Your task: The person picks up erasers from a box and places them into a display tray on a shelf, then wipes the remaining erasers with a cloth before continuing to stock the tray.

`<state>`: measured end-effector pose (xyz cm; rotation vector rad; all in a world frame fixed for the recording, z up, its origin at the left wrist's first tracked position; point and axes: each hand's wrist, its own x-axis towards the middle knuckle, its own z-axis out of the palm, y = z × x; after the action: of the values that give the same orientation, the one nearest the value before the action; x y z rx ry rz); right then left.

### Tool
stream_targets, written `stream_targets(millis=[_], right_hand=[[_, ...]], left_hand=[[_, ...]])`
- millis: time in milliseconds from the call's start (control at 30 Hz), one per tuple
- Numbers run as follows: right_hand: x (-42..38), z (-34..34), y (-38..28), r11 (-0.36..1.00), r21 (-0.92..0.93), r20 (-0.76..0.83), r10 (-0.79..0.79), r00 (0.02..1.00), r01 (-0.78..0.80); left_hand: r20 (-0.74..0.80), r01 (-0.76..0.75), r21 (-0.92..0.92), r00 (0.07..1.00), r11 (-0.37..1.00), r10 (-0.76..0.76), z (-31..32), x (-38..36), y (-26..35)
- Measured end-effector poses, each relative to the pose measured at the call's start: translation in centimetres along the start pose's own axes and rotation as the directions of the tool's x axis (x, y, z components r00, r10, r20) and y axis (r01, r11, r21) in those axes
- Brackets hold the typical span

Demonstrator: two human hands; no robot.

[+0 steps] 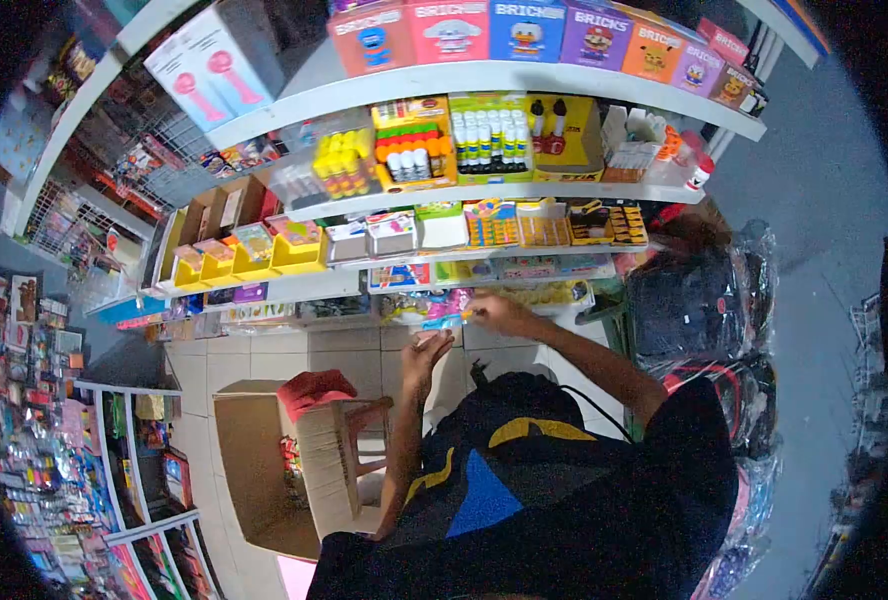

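My right hand reaches in from the right with its fingers drawn together in a pinch. At those fingertips is a small yellow-orange bit, too small to name, beside a pink and blue plastic packet at the lowest shelf. Just below, my left hand is turned palm up, fingers stretched toward the packet's light-blue lower edge. Above both hands, a white shelf carries open boxes of small stationery.
Glue sticks and brick-toy boxes fill the upper shelves. An open cardboard box stands on the tiled floor at left, against a stool with red cloth. Plastic-wrapped bags are at right.
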<state>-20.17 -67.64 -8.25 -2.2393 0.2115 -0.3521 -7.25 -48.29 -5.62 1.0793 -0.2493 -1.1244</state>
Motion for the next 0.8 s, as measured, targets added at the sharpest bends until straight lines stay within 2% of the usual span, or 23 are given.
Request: stream_targets(millis=[100, 167, 233, 333, 433, 500, 600, 633, 667, 700, 767, 800], right_hand=[[-0.9, -6.2, 3.3, 0.963, 0.17, 0.005, 0.21, 0.978, -0.208], [-0.2, -8.6, 7.4, 0.991, 0.034, -0.113, 0.133, 0.985, -0.13], [1.5, -8.6, 14.8, 0.966, -0.065, -0.229, 0.229, 0.946, -0.25], [4.9, -10.9, 16.3, 0.926, -0.214, -0.316, 0.237, 0.919, -0.312], [7.5, -11.8, 16.8, 0.847, -0.411, -0.328, 0.207, 0.922, -0.336], [8.0, -9.4, 22.1, 0.849, -0.311, -0.468, 0.255, 0.846, -0.428], [8.7, -6.5, 27.0, 0.872, -0.079, -0.616, 0.338, 0.712, -0.482], [9.0, -6.1, 26.9, 0.872, 0.0, -0.653, 0.371, 0.66, -0.49], [9.1, -5.8, 26.8, 0.86, 0.004, -0.657, 0.387, 0.647, -0.511], [9.4, -6.3, 24.4, 0.847, 0.007, -0.661, 0.403, 0.633, -0.531], [8.9, -7.7, 19.7, 0.794, -0.146, -0.606, 0.399, 0.688, -0.59], [8.8, -7.0, 21.3, 0.776, -0.305, -0.614, 0.283, 0.737, -0.552]], left_hand=[[-0.009, -0.001, -0.089, 1.0, 0.996, 0.0, 1.9, 1.3, -0.8], [-0.034, -0.002, -0.097, 0.999, 0.995, -0.001, 2.4, 1.8, -0.9], [-0.073, 0.004, -0.104, 0.997, 0.995, -0.012, 2.5, 1.5, -0.8], [-0.152, 0.005, -0.143, 0.988, 0.99, -0.027, 1.3, 0.2, -1.4], [-0.256, -0.014, -0.212, 0.966, 0.977, -0.041, -0.4, -1.3, -3.4], [-0.337, 0.0, -0.192, 0.939, 0.981, -0.066, -0.8, -3.4, -3.5], [-0.312, -0.102, -0.196, 0.95, 0.975, 0.037, -2.5, -5.9, -5.5], [-0.305, -0.129, -0.187, 0.95, 0.974, 0.067, -3.1, -6.7, -6.3], [-0.287, -0.141, -0.253, 0.956, 0.957, 0.065, -3.9, -7.1, -7.2], [-0.326, -0.137, -0.243, 0.944, 0.96, 0.052, -4.2, -7.3, -7.4], [-0.402, -0.124, -0.228, 0.915, 0.966, 0.023, -4.3, -8.0, -8.0], [-0.482, -0.131, -0.244, 0.876, 0.961, -0.003, -4.2, -8.1, -8.2]])
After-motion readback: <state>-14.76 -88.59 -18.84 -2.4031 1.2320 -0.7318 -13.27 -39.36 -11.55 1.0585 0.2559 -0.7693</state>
